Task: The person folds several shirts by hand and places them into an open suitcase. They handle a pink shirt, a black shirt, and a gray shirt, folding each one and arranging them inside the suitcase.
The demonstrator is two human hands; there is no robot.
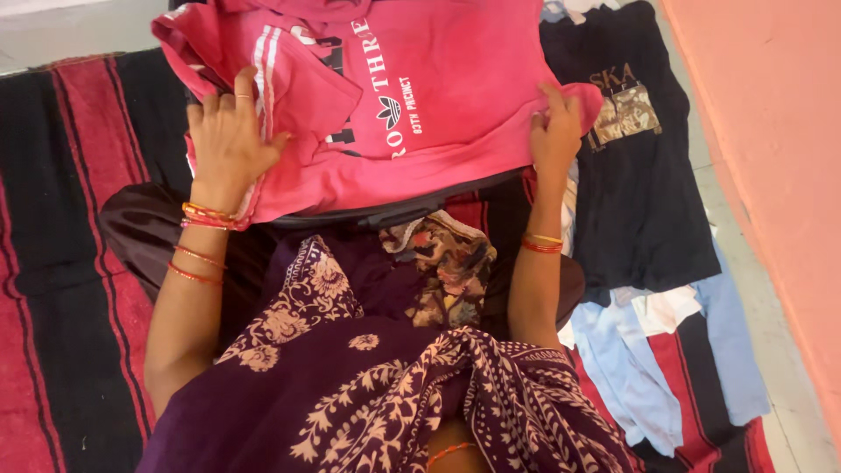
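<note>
pink t-shirt (420, 96) looks soft, light and floppy; left hand (226, 140) lies flat, fingers spread, right hand (554, 131) pinches its hem, likely the best hold.

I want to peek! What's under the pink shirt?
A dark folded garment peeks out under the pink cotton T-shirt, on the red-and-black striped mat. The rest beneath is covered.

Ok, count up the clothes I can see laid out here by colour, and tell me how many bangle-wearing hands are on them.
Pink T-shirt: 1, with the left hand flat on its sleeve and the right hand at its edge.
Black T-shirt: 1.
Light blue garment: 1, partly covered, maybe more.
White garment: 1, only a bit showing.
Total: 4 garments, 2 hands.
</note>
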